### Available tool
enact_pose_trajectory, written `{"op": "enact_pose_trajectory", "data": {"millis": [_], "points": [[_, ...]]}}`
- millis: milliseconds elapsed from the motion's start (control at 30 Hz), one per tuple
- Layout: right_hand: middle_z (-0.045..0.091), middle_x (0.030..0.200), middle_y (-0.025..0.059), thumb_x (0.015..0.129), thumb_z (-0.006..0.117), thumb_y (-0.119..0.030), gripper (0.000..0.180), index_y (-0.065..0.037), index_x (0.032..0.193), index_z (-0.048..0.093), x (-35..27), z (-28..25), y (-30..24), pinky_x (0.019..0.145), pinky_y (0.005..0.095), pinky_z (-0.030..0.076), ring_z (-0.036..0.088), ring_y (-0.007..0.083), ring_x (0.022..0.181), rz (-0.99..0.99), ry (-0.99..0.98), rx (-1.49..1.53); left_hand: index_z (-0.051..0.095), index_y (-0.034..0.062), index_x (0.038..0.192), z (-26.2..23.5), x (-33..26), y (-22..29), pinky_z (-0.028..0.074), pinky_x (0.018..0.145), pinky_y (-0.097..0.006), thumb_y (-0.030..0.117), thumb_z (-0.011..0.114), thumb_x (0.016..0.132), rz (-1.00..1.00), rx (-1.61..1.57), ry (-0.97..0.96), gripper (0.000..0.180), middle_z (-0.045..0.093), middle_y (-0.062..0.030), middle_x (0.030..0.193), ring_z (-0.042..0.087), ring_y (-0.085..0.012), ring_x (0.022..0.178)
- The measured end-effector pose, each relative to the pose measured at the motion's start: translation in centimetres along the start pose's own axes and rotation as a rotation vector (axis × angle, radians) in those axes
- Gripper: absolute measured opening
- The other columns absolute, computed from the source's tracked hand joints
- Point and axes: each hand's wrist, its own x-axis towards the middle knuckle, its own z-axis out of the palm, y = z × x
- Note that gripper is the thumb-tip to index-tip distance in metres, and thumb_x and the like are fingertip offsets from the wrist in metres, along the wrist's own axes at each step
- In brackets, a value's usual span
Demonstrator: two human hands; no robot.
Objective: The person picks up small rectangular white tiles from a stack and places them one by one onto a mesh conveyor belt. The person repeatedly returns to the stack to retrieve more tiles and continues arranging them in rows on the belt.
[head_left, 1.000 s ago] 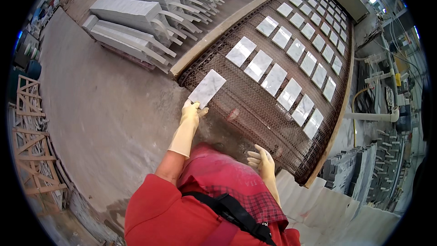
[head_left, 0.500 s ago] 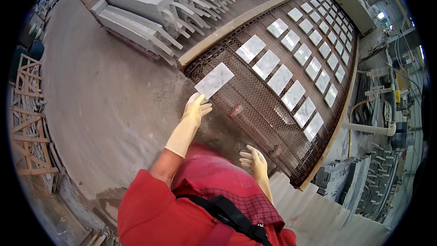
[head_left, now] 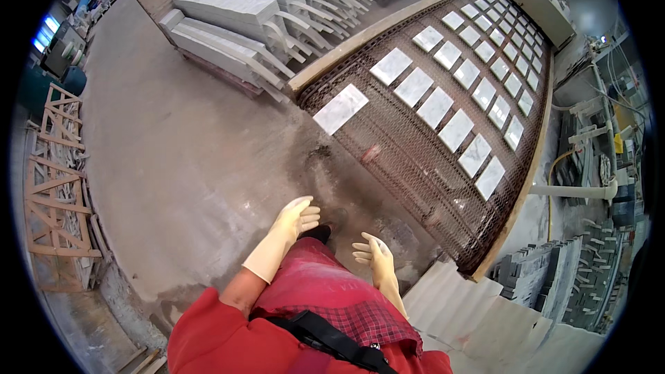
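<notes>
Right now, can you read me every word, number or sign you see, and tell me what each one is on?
Nothing here is clear enough to read.
Red apron: faint marks, too blurred to read.
Pale tiles: no writing that I can see.
Gloves on the left hand and right hand: none that I can see.

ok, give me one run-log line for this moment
left hand: gloved, empty | right hand: gloved, empty, fingers slightly curled | front tile: on mesh belt, near left corner, untouched
</notes>
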Motion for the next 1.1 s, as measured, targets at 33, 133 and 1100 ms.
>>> {"op": "enact_pose_trajectory", "data": {"millis": [33,133,1100], "points": [[0.077,0.121,0.0195,0.115,0.049,-0.035,0.045,-0.006,0.147,0.060,-0.1,0.1,1.3,0.085,0.0349,0.061,0.075,0.0235,0.096,0.025,-0.007,-0.004,0.053,0.0102,0.152,-1.3,-1.3,-1.0,0.055,0.105,-0.055,0.036,0.069,0.105,-0.022,0.014,0.012,0.056,0.064,-0.0264,0.141,0.064,-0.0422,0.126],[0.077,0.120,0.0193,0.115,0.049,-0.034,0.044,-0.006,0.147,0.061,-0.4,0.6,2.7,0.086,0.0356,0.061,0.075,0.0239,0.096,0.067,-0.030,-0.019,0.052,0.0087,0.153,-3.5,-4.5,-2.0,0.055,0.105,-0.054,0.036,0.067,0.106,-0.057,0.048,0.046,0.056,0.063,-0.0272,0.141,0.064,-0.0429,0.126],[0.078,0.106,0.0190,0.106,0.059,-0.035,0.037,-0.005,0.126,0.068,29.2,26.9,-0.3,0.079,0.0442,0.060,0.074,0.0327,0.086,0.279,0.113,-0.598,0.058,0.0100,0.147,-42.2,1.0,31.7,0.063,0.094,-0.052,0.027,0.063,0.108,0.329,-0.355,0.552,0.042,0.071,-0.0266,0.129,0.073,-0.0411,0.113]]}}
